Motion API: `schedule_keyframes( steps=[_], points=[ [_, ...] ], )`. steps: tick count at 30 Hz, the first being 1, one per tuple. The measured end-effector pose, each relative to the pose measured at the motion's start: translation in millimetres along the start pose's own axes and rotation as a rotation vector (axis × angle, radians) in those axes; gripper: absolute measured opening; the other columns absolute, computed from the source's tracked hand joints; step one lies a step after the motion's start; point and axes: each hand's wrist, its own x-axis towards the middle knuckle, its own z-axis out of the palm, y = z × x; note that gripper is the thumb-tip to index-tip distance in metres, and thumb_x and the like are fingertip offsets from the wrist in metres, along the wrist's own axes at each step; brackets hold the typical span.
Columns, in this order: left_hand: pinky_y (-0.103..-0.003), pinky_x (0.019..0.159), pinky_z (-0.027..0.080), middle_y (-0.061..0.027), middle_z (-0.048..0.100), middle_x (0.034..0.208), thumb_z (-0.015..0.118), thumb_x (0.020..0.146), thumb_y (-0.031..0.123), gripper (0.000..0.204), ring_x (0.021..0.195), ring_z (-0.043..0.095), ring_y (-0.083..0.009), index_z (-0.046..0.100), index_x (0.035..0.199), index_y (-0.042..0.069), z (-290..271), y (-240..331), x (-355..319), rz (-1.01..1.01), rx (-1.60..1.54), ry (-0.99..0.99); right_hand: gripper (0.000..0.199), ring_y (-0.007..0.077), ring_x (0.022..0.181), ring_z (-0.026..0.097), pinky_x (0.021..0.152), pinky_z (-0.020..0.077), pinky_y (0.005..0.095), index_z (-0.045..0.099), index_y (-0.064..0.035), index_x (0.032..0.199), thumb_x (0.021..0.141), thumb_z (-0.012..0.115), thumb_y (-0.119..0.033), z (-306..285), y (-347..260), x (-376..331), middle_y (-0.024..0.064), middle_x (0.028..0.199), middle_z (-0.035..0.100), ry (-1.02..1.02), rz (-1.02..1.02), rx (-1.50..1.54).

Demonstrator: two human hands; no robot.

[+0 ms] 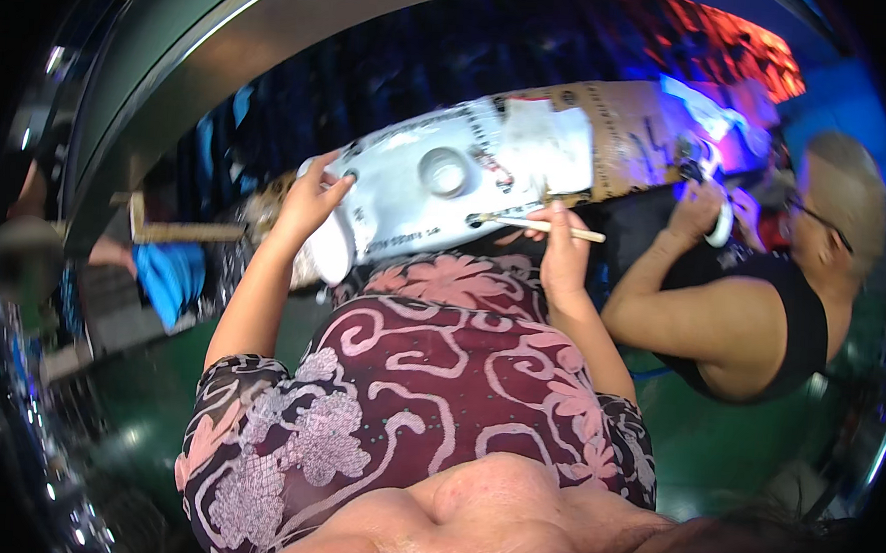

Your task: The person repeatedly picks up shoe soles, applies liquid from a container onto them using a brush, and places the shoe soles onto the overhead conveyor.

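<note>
My right hand [563,251] is closed around the pale handle of a thin brush [541,226]. The brush points left, and its dark tip lies over the white plastic sheet [406,220] on the bench. At the left end of that sheet is my left hand [315,198], with thumb and fingers apart and nothing visible between them. Just below it, a white rounded piece shaped like a shoe sole [333,251] rests at the bench's near edge. Between my hands stands a small round translucent cup [443,172].
Brown printed cardboard [621,136] covers the bench to the right. A co-worker [753,283] sits there, holding a white curved piece [722,219] under violet light. A metal rail [163,72] arches over the far left. A blue cloth [170,277] lies left, near another person's arm.
</note>
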Motion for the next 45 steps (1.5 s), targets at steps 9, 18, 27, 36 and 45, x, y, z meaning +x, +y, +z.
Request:
schedule_keyframes(
  steps=[9,18,27,36,45],
  points=[
    [-0.033,0.059,0.050,-0.0142,0.060,0.076,0.067,0.073,0.035,0.082,0.063,0.060,-0.0244,0.025,0.135,0.003,42.7,-111.1,-95.4,-0.527,-0.001,0.057,0.035,0.0099,0.061,0.050,0.059,0.0378,0.0223,0.061,0.0029,0.078,0.093,0.044,-0.024,18.1,1.5,14.8,0.0064,0.067,0.057,-0.127,0.067,0.057],
    [-0.020,0.044,0.041,-0.0009,0.053,0.064,0.060,0.080,0.015,0.040,0.049,0.049,-0.0082,0.045,0.113,0.000,42.6,-113.5,-88.0,-0.598,-0.786,-0.041,0.028,0.0123,0.070,0.056,0.065,0.0433,0.0258,0.064,0.0024,0.084,0.090,0.051,-0.022,24.4,17.0,51.4,0.0067,0.073,0.062,-0.163,-0.069,-0.227],
    [-0.034,0.082,0.048,-0.0115,0.056,0.111,0.055,0.077,0.014,0.049,0.097,0.057,-0.0214,0.041,0.122,-0.001,50.5,-86.6,-107.2,-0.671,-1.265,0.048,0.017,0.0237,0.059,0.058,0.056,0.0440,0.0305,0.065,-0.0020,0.074,0.077,0.063,-0.018,42.0,39.3,83.3,0.0120,0.066,0.060,-0.351,-0.523,-0.686],
    [-0.020,0.043,0.048,-0.0109,0.062,0.091,0.054,0.078,0.016,0.044,0.062,0.061,-0.0151,0.043,0.118,0.002,36.0,-62.9,-99.4,-0.545,-1.479,-0.135,0.024,0.0141,0.070,0.058,0.065,0.0443,0.0251,0.066,-0.0027,0.077,0.085,0.057,-0.023,35.4,18.8,73.9,0.0073,0.074,0.063,-0.271,-0.274,-0.536],
    [-0.022,0.049,0.045,-0.0110,0.060,0.087,0.055,0.081,0.019,0.034,0.055,0.054,-0.0141,0.047,0.108,0.001,37.3,-59.2,-86.1,-0.456,-1.371,-0.132,0.022,0.0108,0.067,0.056,0.062,0.0445,0.0237,0.066,0.0002,0.082,0.086,0.056,-0.019,21.7,30.0,75.5,0.0048,0.072,0.063,-0.170,-0.199,-0.408]
  ],
)
